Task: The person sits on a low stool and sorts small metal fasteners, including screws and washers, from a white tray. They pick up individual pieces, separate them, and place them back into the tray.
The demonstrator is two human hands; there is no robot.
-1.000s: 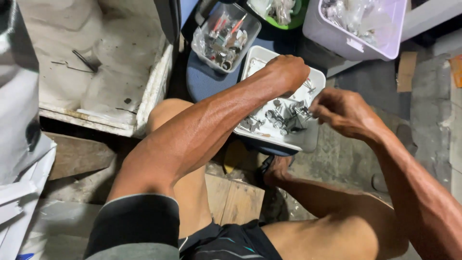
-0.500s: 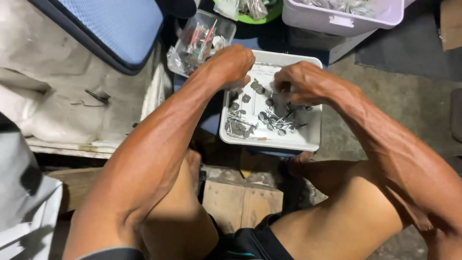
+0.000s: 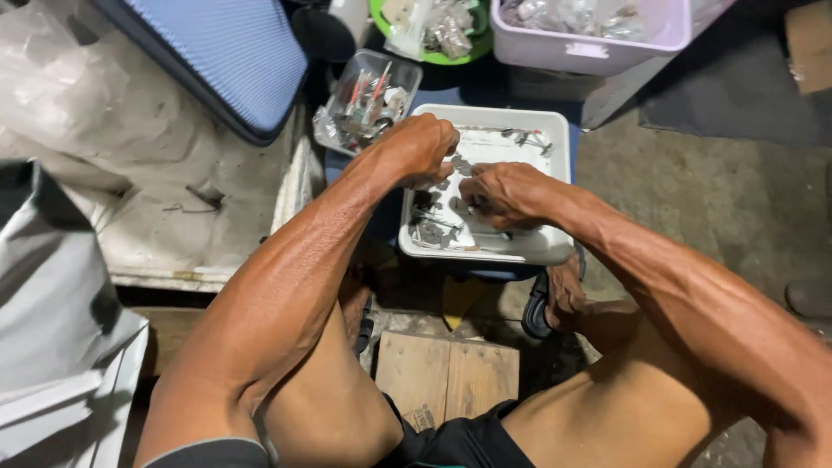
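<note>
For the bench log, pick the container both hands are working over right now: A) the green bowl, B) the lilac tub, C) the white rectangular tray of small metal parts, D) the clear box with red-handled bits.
C: the left hand and right hand both sit over the white tray, fingers among its small metal parts.

1 white tray, 1 clear box, 1 green bowl, 1 lilac tub, 2 hands.
</note>
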